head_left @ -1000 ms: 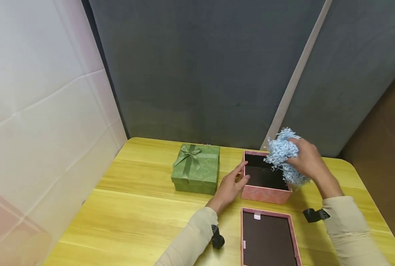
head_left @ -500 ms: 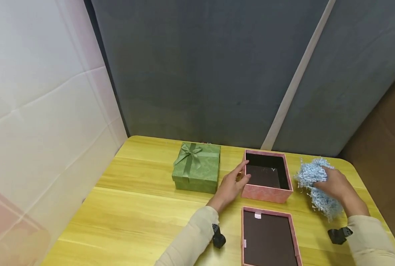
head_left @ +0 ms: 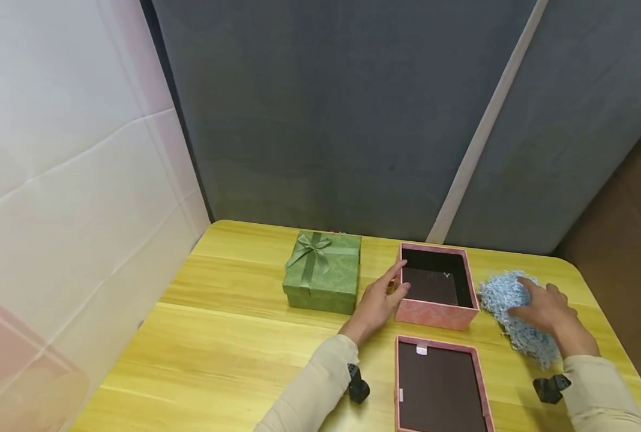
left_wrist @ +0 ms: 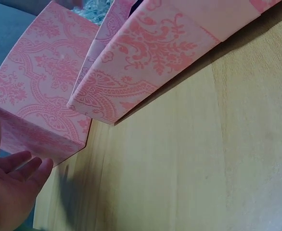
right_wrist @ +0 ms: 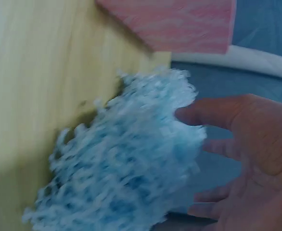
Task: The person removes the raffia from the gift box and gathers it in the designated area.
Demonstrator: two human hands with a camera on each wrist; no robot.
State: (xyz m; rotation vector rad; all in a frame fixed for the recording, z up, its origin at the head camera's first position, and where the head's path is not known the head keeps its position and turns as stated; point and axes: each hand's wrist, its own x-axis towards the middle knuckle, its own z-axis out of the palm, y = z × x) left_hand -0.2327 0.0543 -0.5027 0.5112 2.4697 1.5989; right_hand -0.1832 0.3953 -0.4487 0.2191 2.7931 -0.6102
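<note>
So the right hand (head_left: pixel 547 311) is resting on top of a clump of light blue shredded paper (head_left: pixel 517 315) that sits on the yellow worktop (head_left: pixel 228 336), just to the right of the open pink box (head_left: pixel 436 288). Its fingers are spread out and relaxed, not clenched around the stuff; the wrist view is blurry but shows an open palm right next to the shreds. The left hand (head_left: pixel 380 300) is against the left wall of the pink box with straight fingers, thumb up near the rim. The box looks dark inside. Its pink lid (head_left: pixel 442 387) lies upside down on the worktop just in front of it. A closed green gift box (head_left: pixel 323 273) with a bow sits to the left of the left hand.
</note>
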